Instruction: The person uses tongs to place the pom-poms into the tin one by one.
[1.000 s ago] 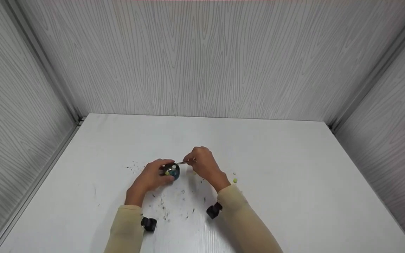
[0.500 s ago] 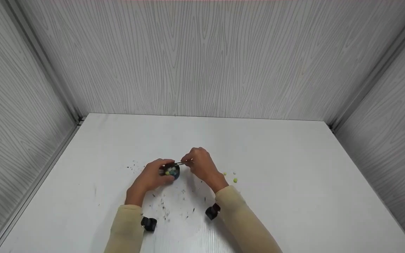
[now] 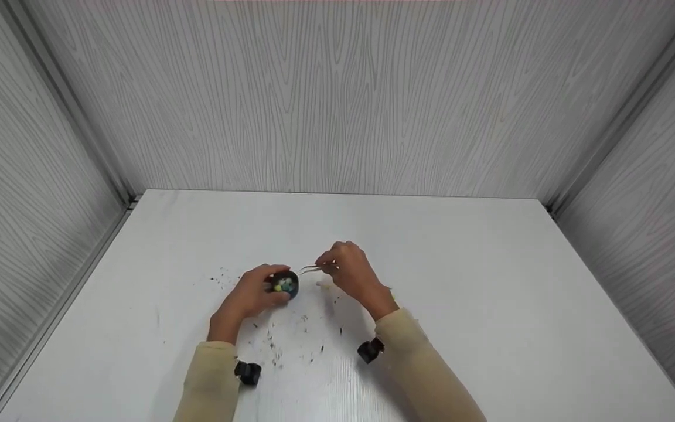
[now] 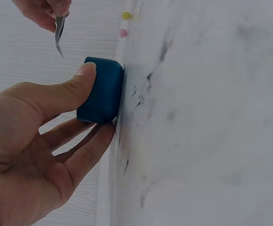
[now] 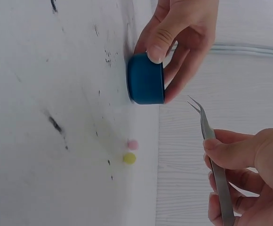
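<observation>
A small blue cup (image 5: 145, 80) stands on the white table, with several beads in white, yellow and blue visible inside it from the head view. My left hand (image 3: 252, 293) grips it by its sides, thumb on the near wall and fingers behind. In my right hand (image 3: 354, 272) I pinch curved metal tweezers (image 5: 205, 125) between thumb and fingers. Their tips are slightly apart with nothing between them, pointing left toward the cup, a short way from its rim. A pink bead (image 5: 133, 144) and a yellow bead (image 5: 129, 158) lie on the table below the tweezers.
Dark flecks and smudges (image 3: 273, 346) mark the white table (image 3: 460, 264) around the hands. Another yellow-green bead shows partly behind the right wrist. Wood-grain panels (image 3: 337, 99) enclose the table at the back and both sides.
My right hand has drawn the tweezers back to the right, from the cup's rim to just outside it. The tips now stand apart. The left hand and cup hold almost still.
</observation>
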The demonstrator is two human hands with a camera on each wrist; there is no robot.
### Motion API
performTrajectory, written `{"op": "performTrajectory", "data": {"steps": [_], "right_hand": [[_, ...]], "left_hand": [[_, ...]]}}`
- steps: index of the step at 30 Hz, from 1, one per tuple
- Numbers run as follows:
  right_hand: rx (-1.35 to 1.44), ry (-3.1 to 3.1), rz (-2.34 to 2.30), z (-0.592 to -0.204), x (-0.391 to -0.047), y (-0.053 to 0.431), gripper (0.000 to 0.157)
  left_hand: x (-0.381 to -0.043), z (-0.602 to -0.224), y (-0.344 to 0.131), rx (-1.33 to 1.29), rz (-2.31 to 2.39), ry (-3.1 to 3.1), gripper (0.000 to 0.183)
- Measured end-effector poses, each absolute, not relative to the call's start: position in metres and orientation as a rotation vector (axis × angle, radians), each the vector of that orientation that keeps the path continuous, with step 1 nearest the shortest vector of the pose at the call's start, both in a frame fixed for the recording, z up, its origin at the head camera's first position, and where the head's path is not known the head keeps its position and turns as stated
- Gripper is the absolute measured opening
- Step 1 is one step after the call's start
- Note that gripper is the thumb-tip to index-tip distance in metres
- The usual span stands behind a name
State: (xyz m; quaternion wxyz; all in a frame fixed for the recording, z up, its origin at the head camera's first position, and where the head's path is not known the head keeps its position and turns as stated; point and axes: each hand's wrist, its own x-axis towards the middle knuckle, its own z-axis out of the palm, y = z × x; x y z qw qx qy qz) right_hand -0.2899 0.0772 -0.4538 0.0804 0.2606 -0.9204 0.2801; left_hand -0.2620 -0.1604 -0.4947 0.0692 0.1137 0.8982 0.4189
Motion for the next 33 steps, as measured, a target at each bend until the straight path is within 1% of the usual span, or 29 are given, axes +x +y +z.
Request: {"op": "performTrajectory", "data": {"steps": [8,14,21,33], "right_hand": [[0.754,-2.712,0.875,-0.447,-0.289,0.100,0.014],[0.740,-2.733,0.876,-0.451,-0.287,0.111,0.015],[0.705,-2.812,0.863,-0.461,-0.289,0.115,0.014],[0.665,-2.889,0.799,-0.475,-0.294,0.116,0.017]], "left_hand": [[-0.261,-0.494,-0.161,0.327,1.283,2.687,0.056],[-0.261,-0.496,-0.161,0.306,1.291,2.681,0.056],[-0.260,-0.497,-0.160,0.266,1.281,2.681,0.058],[-0.262,-0.495,-0.160,0.291,1.262,2.696,0.057]]}}
